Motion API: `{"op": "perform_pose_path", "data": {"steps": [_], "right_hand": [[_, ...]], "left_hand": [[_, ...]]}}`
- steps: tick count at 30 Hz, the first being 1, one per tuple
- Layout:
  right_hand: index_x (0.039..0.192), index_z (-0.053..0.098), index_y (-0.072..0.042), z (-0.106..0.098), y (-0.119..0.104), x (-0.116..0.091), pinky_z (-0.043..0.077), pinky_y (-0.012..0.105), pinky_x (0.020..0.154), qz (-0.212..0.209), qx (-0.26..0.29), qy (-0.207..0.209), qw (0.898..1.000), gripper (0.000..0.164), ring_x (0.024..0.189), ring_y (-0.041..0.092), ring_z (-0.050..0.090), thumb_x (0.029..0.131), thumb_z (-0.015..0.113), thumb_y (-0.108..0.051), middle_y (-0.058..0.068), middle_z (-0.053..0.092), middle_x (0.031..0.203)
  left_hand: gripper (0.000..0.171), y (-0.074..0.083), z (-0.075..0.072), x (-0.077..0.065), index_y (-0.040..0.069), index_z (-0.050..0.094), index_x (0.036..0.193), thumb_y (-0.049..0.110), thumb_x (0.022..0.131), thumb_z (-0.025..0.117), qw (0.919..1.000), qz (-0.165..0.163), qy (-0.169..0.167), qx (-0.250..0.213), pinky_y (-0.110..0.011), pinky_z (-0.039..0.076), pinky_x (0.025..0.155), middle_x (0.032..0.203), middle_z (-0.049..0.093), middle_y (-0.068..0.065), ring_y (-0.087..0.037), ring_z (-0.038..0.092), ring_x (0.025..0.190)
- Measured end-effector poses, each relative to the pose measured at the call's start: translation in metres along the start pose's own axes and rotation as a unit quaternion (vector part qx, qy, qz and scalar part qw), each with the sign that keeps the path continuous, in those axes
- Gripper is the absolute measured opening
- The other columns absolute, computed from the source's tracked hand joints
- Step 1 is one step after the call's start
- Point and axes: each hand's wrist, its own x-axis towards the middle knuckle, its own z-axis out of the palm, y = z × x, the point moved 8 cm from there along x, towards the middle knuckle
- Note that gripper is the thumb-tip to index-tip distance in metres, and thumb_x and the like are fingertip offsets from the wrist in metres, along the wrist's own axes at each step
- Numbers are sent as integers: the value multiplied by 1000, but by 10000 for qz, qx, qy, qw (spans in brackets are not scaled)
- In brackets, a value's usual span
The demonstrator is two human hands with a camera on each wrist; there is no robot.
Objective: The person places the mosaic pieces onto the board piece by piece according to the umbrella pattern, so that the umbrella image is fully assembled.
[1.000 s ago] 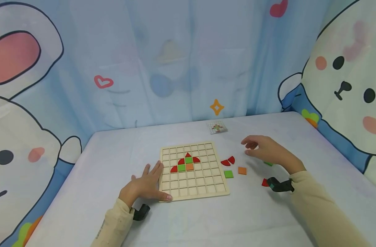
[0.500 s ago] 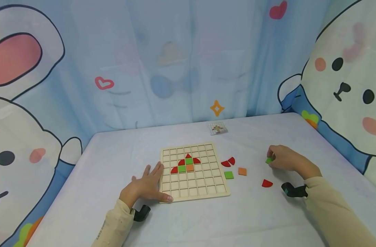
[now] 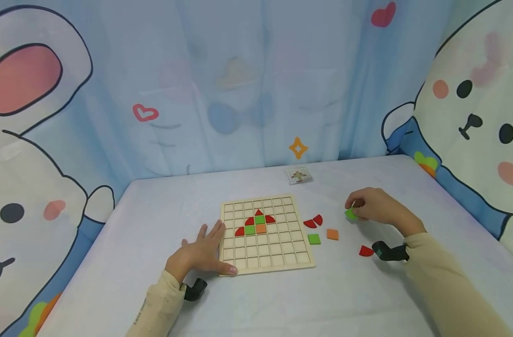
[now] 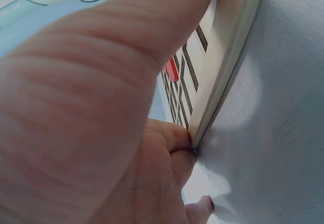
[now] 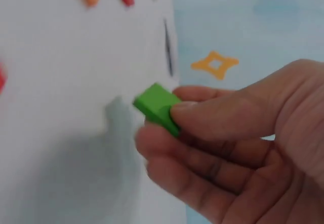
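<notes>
My right hand [image 3: 373, 206] pinches a green square tile [image 5: 158, 105] between thumb and fingers, lifted off the table to the right of the board. With fingers spread, my left hand [image 3: 202, 252] rests on the left edge and near-left corner of the wooden grid board [image 3: 277, 252]. In the board's cells sit red pieces [image 3: 239, 231], two green squares [image 3: 250, 230] and an orange square [image 3: 261, 228], forming a stepped shape. The left wrist view has the thumb lying over the board's rim [image 4: 228, 47].
Right of the board lie two red quarter-round pieces [image 3: 310, 223], a green square [image 3: 314, 239] and an orange square [image 3: 333, 234]. Another red piece [image 3: 366, 251] lies nearer, beside the right wrist camera. A small pattern card [image 3: 298, 175] is at the table's back, before a printed curtain [image 3: 239, 140].
My right hand reached right, took hold of the green tile on the table, lifted it and moved back left with it. The left hand and board stay in place.
</notes>
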Motion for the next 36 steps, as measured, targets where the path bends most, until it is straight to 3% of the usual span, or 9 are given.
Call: {"op": "perform_pose_path", "data": {"steps": [10,22,32,36], "right_hand": [[112,72,3,15,-56,15,62,45,78,-487,668,224,9963,16,76,21,71,97,67,2,9,72,94],[110,72,2,40,-114,38,62,42,73,-1112,1037,265,9880,15,76,22,75,97,65,4,10,71,93],[112,73,1,66,-136,43,54,33,65,-1190,1116,124,9865,16,74,26,73,100,64,4,11,70,91],[111,73,1,77,-141,46,58,34,68,-1211,1165,5,9858,15,69,24,71,99,64,6,12,69,88]], "left_hand": [[130,0,2,1,7,13,173,60,81,88,10000,-17,-51,-9,-87,11,112,180,6,-8,-45,2,162],[130,-2,2,3,8,13,173,61,81,88,10000,-44,-31,-19,-87,10,112,180,6,-7,-44,2,163],[129,0,1,1,8,14,173,59,81,89,9999,-49,-28,-87,-87,9,112,180,6,-7,-44,1,163],[128,0,0,1,7,14,173,59,81,88,10000,-47,-17,-73,-87,9,112,180,6,-8,-44,2,163]]}}
